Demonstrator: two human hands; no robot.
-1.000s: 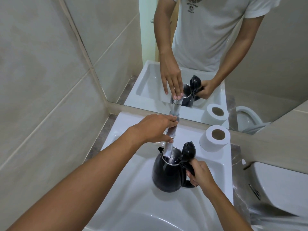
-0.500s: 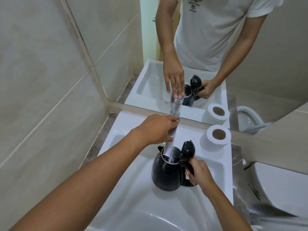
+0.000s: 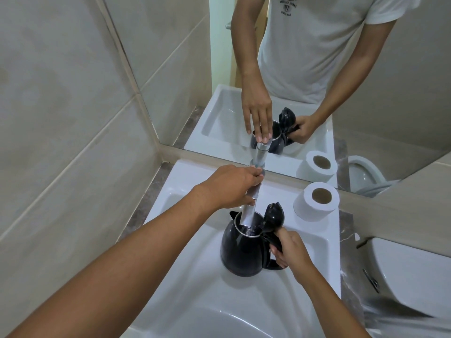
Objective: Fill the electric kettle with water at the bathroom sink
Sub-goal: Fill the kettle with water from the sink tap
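Observation:
A black electric kettle (image 3: 241, 252) stands in the white sink (image 3: 185, 284) with its lid (image 3: 274, 214) flipped open. My right hand (image 3: 288, 252) grips the kettle's handle at its right side. The chrome tap (image 3: 249, 213) reaches down from the back rim, and its spout end sits inside the kettle's mouth. My left hand (image 3: 231, 186) is closed around the tap's upper part, near its lever. Whether water is running is hard to tell.
A toilet paper roll (image 3: 316, 200) stands on the sink's back right corner. A mirror (image 3: 292, 81) above the sink reflects my arms and the kettle. A tiled wall (image 3: 61, 118) is close on the left, a toilet cistern (image 3: 410, 276) on the right.
Almost nothing has moved. Both hands hold the same places; the view has shifted very slightly.

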